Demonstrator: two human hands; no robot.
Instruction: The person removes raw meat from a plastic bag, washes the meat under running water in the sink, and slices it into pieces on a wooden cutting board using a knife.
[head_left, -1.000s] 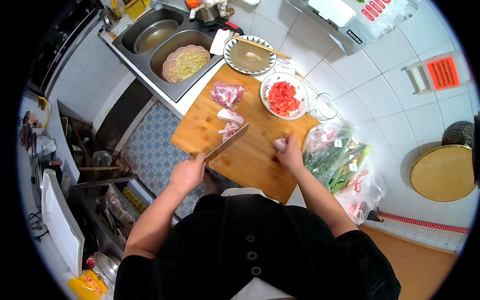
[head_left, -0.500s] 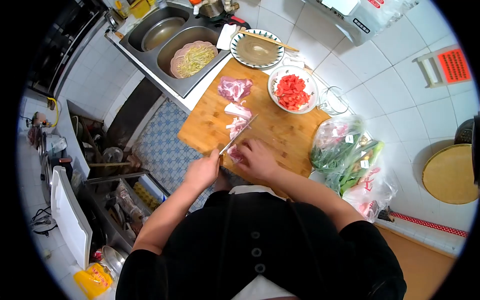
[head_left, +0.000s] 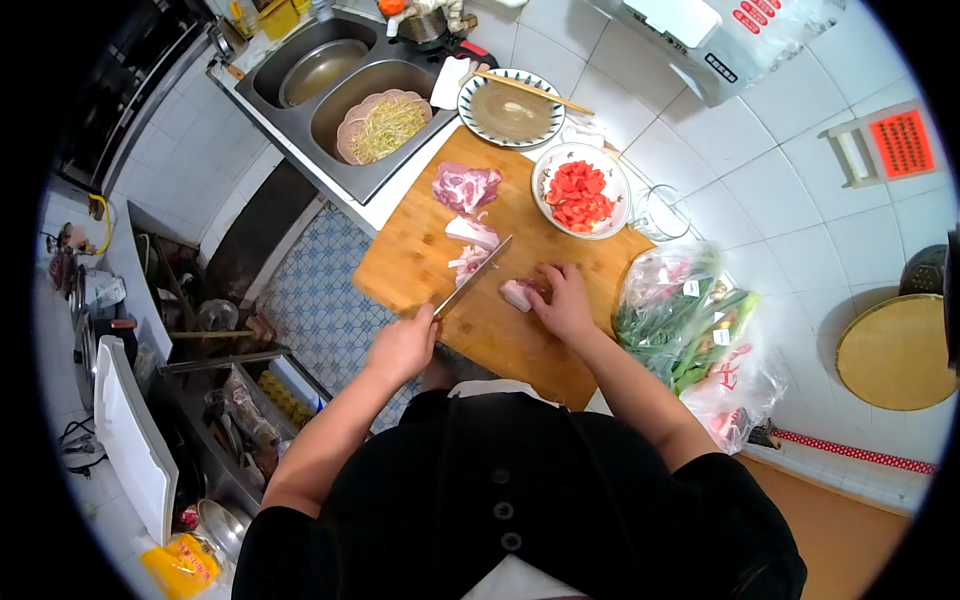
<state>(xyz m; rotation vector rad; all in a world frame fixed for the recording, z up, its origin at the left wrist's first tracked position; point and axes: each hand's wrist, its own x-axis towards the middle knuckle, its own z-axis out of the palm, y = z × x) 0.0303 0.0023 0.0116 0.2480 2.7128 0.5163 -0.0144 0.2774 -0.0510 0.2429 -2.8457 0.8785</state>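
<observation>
My left hand (head_left: 402,347) is closed round the handle of a kitchen knife (head_left: 474,278), whose blade slants up and right across the wooden cutting board (head_left: 430,275). Cut bits of pork (head_left: 466,263) lie along the blade's left side, below a thicker pale strip of pork (head_left: 472,232). Farther up the board sits a larger chunk of raw pork (head_left: 466,187). To the right of the blade, my right hand (head_left: 565,304) grips a small piece of pork (head_left: 517,294) with its fingertips, against the board.
A bowl of chopped red pieces (head_left: 540,207) stands at the board's upper right, near a glass (head_left: 661,213). Behind are a plate with chopsticks (head_left: 512,128) and a sink (head_left: 375,185) holding bean sprouts (head_left: 388,128). Bagged green vegetables (head_left: 670,330) lie right.
My right hand has moved right, away from the blade, and the small piece of pork has moved with it. My left hand keeps the knife in almost the same place.
</observation>
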